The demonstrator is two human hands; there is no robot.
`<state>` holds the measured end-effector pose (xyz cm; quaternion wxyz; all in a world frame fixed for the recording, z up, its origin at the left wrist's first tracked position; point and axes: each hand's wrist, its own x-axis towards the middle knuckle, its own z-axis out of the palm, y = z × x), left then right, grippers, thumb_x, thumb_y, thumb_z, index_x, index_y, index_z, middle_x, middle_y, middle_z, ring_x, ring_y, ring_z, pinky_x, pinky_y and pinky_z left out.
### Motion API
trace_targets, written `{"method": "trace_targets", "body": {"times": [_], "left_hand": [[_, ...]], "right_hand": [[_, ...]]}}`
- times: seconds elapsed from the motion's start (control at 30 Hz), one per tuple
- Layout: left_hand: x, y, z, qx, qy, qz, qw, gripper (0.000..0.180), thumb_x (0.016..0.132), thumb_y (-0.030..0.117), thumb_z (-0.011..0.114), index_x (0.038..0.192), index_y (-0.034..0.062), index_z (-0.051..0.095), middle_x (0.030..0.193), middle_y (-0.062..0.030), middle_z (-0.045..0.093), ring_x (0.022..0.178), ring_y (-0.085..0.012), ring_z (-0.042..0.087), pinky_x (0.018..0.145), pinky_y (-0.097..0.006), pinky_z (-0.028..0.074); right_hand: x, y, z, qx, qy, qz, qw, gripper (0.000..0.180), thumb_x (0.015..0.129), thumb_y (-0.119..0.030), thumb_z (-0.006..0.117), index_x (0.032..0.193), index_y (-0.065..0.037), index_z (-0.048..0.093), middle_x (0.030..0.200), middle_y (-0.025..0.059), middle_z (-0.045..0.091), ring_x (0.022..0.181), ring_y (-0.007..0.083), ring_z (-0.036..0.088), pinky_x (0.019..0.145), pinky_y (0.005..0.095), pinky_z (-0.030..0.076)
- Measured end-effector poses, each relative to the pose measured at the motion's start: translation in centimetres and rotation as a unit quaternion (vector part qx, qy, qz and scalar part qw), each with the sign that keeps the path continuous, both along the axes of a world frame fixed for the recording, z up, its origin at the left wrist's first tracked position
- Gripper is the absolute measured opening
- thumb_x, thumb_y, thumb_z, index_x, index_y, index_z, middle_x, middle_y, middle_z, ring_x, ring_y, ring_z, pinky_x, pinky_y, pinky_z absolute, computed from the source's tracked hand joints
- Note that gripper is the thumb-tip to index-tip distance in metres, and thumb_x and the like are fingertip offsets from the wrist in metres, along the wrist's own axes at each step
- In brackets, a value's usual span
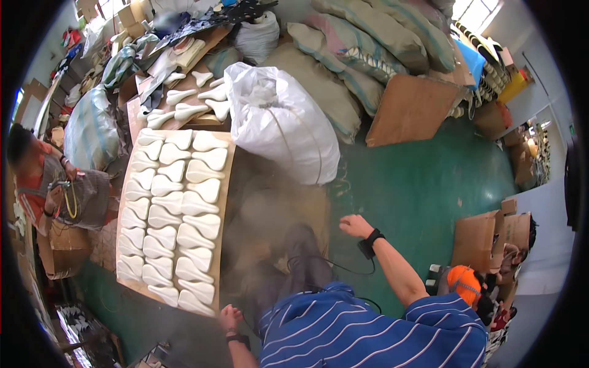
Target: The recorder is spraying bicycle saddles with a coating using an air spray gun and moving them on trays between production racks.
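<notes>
White saddles (162, 216) lie in three columns on the board (230, 147), long axes crosswise, some noses pointing left, some right. The left hand (230, 318), fingers curled narrow, is just beside the board's near right corner; the right hand (356, 226), also curled, is well apart from its right edge. Whether either grips anything, I cannot tell. Haze blurs the legs (304, 257). Green floor (423, 178) stretches beyond the right hand.
</notes>
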<state>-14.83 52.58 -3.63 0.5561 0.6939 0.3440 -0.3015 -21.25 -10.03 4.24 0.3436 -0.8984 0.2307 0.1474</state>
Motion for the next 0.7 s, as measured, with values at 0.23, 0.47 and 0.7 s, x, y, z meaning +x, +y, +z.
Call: {"method": "trace_targets", "body": {"times": [0.23, 0.47, 0.7], "left_hand": [[0.3, -4.9, 3.4, 0.078, -0.064, 0.101, 0.990, 0.028, 0.098, 0.031, 0.061, 0.115, 0.0086, 0.063, 0.087, -0.0040, 0.064, 0.069, -0.0156, 0.063, 0.057, -0.032, 0.055], [-11.9, -17.9, 13.4, 0.235, 0.097, -0.006, 0.967, 0.032, 0.094, 0.033, 0.067, 0.107, 0.0040, 0.067, 0.085, -0.0060, 0.065, 0.073, -0.0168, 0.061, 0.063, -0.031, 0.052], [-11.2, -23.7, 18.6, 0.246, 0.225, 0.119, 0.935, 0.035, 0.095, 0.030, 0.066, 0.115, 0.0015, 0.063, 0.099, -0.0084, 0.063, 0.088, -0.0196, 0.060, 0.075, -0.032, 0.052]], "right_hand": [[27.7, -12.7, -1.9, 0.064, -0.197, -0.044, 0.977, 0.027, 0.090, -0.028, 0.058, 0.094, -0.003, 0.068, 0.079, 0.0195, 0.067, 0.074, 0.0386, 0.065, 0.068, 0.0431, 0.051], [52.7, -25.1, -14.0, -0.088, -0.206, -0.089, 0.970, 0.028, 0.091, -0.023, 0.052, 0.097, -0.005, 0.071, 0.090, 0.0231, 0.069, 0.089, 0.0418, 0.066, 0.080, 0.0500, 0.052], [63.1, -30.2, -25.6, -0.153, 0.026, -0.137, 0.978, 0.030, 0.083, -0.022, 0.057, 0.102, -0.003, 0.071, 0.118, 0.0278, 0.064, 0.114, 0.0422, 0.061, 0.097, 0.0473, 0.050]]}}
